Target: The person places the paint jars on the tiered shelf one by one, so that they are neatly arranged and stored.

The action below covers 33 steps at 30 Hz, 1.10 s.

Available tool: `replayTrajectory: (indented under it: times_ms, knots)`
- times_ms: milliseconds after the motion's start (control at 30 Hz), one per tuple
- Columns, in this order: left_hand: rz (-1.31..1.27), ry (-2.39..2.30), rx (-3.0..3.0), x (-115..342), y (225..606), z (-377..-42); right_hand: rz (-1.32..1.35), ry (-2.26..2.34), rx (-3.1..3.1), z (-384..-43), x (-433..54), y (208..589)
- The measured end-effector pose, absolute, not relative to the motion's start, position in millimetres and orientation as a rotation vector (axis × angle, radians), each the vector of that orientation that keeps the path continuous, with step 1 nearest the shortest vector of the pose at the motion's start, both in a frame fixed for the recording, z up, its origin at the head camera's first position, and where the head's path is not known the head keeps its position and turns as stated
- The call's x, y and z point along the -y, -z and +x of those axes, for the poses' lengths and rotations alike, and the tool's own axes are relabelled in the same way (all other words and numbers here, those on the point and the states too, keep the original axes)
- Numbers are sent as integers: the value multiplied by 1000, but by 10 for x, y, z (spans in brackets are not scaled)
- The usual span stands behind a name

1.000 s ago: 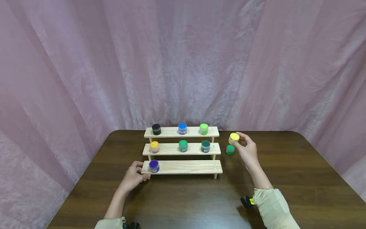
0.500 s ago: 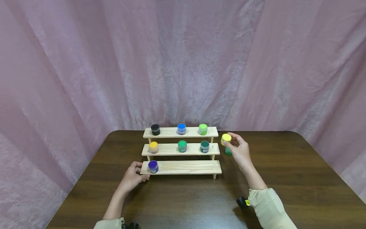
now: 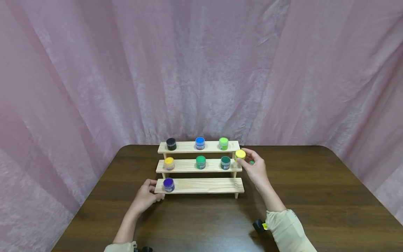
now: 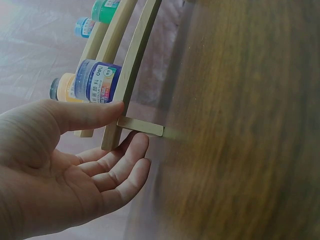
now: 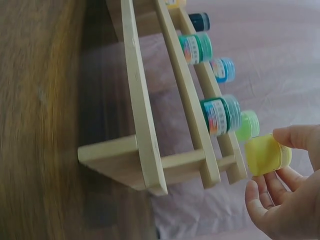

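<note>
My right hand (image 3: 256, 171) pinches a yellow paint jar (image 3: 240, 154) between thumb and fingers, beside the right end of the middle step of a three-step wooden rack (image 3: 204, 185). In the right wrist view the yellow jar (image 5: 265, 155) is held apart from the rack. At the lower step's left end, my left hand (image 3: 146, 197) grips the board; in the left wrist view the thumb lies at its edge, near a purple paint jar (image 4: 97, 81), with the fingers curled behind. A green jar (image 3: 252, 162) is mostly hidden behind my right hand.
Black (image 3: 171, 144), blue (image 3: 199, 143) and light green (image 3: 223, 143) jars stand on the top step. Orange-yellow (image 3: 169, 163), green (image 3: 200, 162) and dark green (image 3: 225, 162) jars occupy the middle one. A pink curtain (image 3: 201, 70) hangs behind the brown table (image 3: 315, 196).
My right hand has carried the yellow jar leftward, from above the green jar on the table to the rack's right end. The left hand keeps its grip on the rack.
</note>
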<state>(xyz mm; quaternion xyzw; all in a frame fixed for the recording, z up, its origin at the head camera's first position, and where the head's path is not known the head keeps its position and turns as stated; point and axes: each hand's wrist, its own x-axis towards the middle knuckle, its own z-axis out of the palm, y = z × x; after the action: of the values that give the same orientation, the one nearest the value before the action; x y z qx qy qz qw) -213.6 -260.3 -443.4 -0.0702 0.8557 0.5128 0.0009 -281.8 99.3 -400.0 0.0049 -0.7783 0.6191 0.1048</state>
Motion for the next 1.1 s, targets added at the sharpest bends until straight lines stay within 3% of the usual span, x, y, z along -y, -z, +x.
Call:
replayTrajectory:
  times_ms: [1100]
  knots:
    - [-221,-1591,-2697,2599,4424,-2126,226,-1909,2324,-2678,-536,3914]
